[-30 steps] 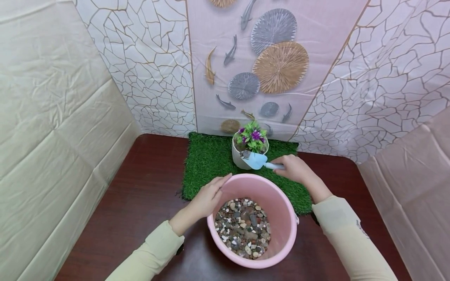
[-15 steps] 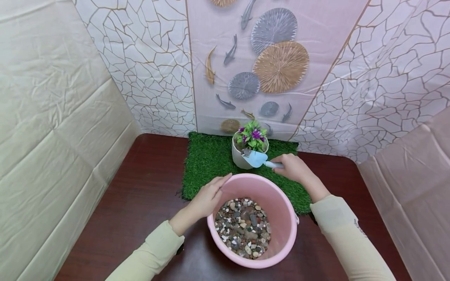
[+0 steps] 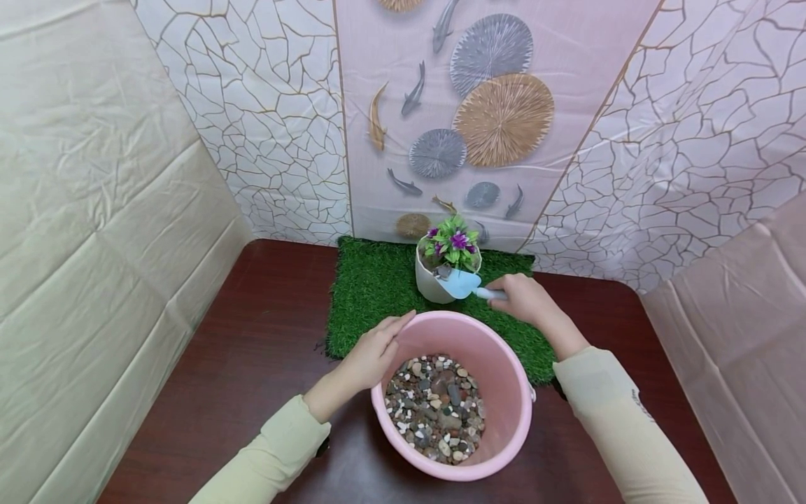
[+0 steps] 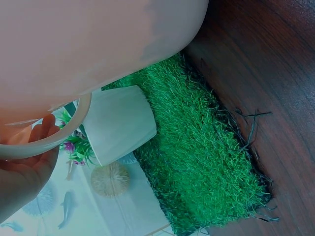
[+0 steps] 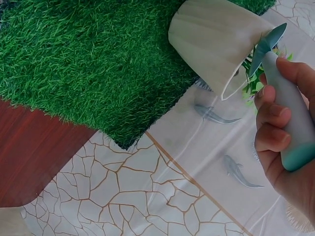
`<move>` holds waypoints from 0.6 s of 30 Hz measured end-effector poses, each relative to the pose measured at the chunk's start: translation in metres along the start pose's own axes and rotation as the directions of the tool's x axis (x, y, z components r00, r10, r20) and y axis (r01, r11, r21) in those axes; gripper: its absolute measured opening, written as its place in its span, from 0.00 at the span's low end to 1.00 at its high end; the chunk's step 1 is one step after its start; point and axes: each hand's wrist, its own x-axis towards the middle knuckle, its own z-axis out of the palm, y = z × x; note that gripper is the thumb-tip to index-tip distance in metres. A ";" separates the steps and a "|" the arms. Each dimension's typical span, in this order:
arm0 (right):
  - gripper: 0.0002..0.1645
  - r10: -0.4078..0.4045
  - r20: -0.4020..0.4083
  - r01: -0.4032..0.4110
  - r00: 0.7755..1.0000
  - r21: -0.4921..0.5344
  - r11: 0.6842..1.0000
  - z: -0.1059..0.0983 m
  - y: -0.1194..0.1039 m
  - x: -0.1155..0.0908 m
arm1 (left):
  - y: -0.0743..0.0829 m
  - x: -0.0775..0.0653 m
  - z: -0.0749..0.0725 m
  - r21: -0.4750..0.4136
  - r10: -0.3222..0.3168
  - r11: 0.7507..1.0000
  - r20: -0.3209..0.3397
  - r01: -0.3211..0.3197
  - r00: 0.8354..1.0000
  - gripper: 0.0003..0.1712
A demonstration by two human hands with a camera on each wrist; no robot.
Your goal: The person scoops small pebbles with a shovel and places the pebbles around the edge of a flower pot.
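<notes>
Firstly: left hand (image 3: 370, 355), holding the rim of the pink bucket (image 3: 462, 473), upright, pebbles (image 3: 434, 413) inside; then white pot (image 3: 431, 285), flowering plant (image 3: 455, 245) within, on green mat (image 3: 371, 294) just beyond the bucket; blue trowel (image 3: 462, 285), blade at the pot's rim, grey stones (image 3: 444, 271) at its tip; lastly right hand (image 3: 525, 301), fingers wrapped round the trowel's handle. Step under way, seemingly: delivering stones into the pot. Next move, as judged: tipping the blade inward, clear of the plant
</notes>
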 end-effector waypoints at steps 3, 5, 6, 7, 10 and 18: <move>0.18 -0.002 0.004 0.002 1.000 -0.005 1.000 -0.001 -0.001 0.000 | 0.000 0.000 0.000 -0.003 -0.002 1.000 0.001 0.002 1.000 0.31; 0.18 0.005 0.009 -0.005 1.000 -0.006 1.000 -0.002 -0.001 0.001 | 0.000 0.000 0.000 -0.005 -0.001 1.000 0.002 0.001 1.000 0.31; 0.18 0.006 0.012 -0.006 1.000 -0.007 1.000 -0.002 -0.001 0.001 | 0.000 0.000 0.000 -0.006 0.000 1.000 0.003 0.000 1.000 0.31; 0.18 0.005 0.013 -0.005 1.000 -0.011 1.000 -0.003 -0.001 0.002 | -0.001 0.000 0.000 -0.007 0.000 1.000 0.002 0.000 1.000 0.31; 0.17 -0.002 0.011 0.002 1.000 -0.022 1.000 -0.004 0.000 0.003 | -0.001 0.000 0.000 -0.005 0.003 1.000 0.002 -0.003 1.000 0.31; 0.17 -0.004 0.020 0.005 1.000 -0.055 0.998 -0.007 0.001 0.011 | 0.001 0.000 -0.001 -0.003 -0.005 1.000 0.005 0.005 1.000 0.30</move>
